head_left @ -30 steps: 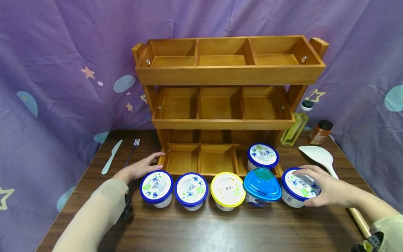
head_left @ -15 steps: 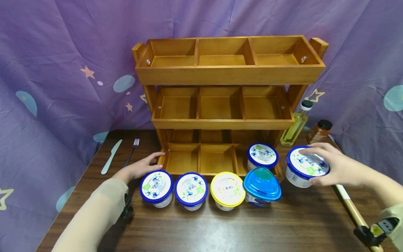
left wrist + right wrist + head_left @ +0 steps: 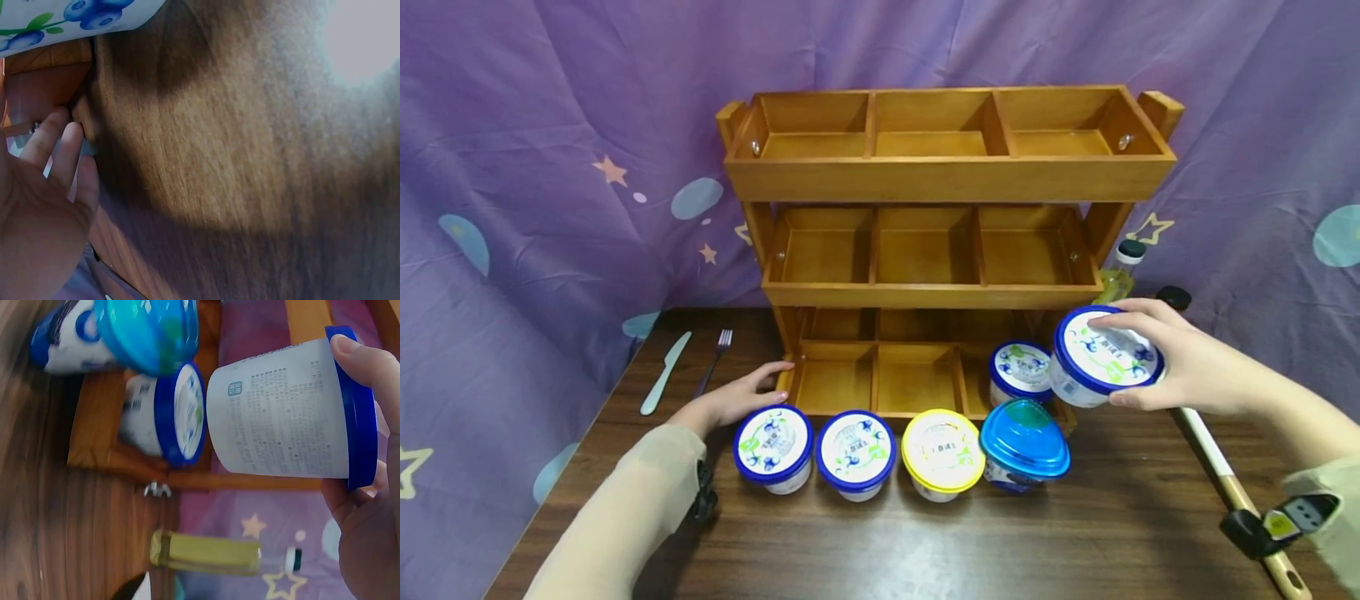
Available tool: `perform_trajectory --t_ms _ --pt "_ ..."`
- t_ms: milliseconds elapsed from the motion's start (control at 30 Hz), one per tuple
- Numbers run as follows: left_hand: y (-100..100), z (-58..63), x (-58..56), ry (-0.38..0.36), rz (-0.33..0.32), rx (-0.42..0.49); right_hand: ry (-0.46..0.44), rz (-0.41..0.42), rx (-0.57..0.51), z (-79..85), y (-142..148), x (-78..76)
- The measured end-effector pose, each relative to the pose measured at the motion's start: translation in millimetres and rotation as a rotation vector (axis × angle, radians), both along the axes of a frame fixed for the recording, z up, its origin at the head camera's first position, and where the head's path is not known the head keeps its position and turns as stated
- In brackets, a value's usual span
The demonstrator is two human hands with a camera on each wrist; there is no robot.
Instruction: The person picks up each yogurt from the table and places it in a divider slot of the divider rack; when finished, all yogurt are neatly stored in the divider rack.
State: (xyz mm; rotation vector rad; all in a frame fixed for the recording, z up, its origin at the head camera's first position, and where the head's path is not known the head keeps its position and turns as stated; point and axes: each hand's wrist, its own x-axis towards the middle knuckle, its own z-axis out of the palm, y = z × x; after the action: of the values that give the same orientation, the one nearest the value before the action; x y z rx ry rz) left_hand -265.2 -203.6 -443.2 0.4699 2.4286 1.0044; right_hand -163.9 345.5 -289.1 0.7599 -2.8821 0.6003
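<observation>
My right hand [image 3: 1183,358] grips a white tub with a blue lid [image 3: 1101,354] by its lid rim, raised near the right end of the wooden rack [image 3: 951,179]. Underneath the held tub in the head view, a similar tub [image 3: 1018,367] sits in the bottom tier's right compartment. The right wrist view shows the held tub's printed side [image 3: 281,415] above that second tub [image 3: 184,415]. My left hand [image 3: 745,398] rests its fairly straight fingers on the left end of the bottom tier; in the left wrist view its fingers [image 3: 65,150] lie against the wood.
In front of the rack stand two blue-lidded tubs [image 3: 772,446] [image 3: 855,450], a yellow-lidded tub [image 3: 943,450] and a tub with a domed blue lid [image 3: 1025,437]. Right lie an oil bottle [image 3: 1117,279], a dark-capped jar [image 3: 1174,297] and a long handle [image 3: 1240,496]. Left are a knife [image 3: 666,372] and fork [image 3: 715,360].
My right hand has lifted the blue-lidded tub off the table at the row's right end, carried it up and back, then leftward toward the rack. My left hand has stayed put.
</observation>
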Motion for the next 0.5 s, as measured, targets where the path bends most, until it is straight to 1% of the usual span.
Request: perform_trajectory --t_ms 133,233,300,500 --pt "-0.4 0.6 1.0 -0.002 0.009 0.019 0.031 0.049 -0.027 1.4 -16.9 -0.8" --pt "-0.6 0.9 1.6 -0.005 0.011 0.019 0.044 0.057 -0.054 0.1 -29.5 -1.7" --pt "-0.7 0.7 1.5 -0.009 0.013 0.015 0.06 0.079 -0.068 -1.6 -37.2 -3.1" --pt "0.1 -1.9 -0.1 -0.019 0.017 0.026 0.059 0.144 -0.122 -8.0 -62.2 -9.2"
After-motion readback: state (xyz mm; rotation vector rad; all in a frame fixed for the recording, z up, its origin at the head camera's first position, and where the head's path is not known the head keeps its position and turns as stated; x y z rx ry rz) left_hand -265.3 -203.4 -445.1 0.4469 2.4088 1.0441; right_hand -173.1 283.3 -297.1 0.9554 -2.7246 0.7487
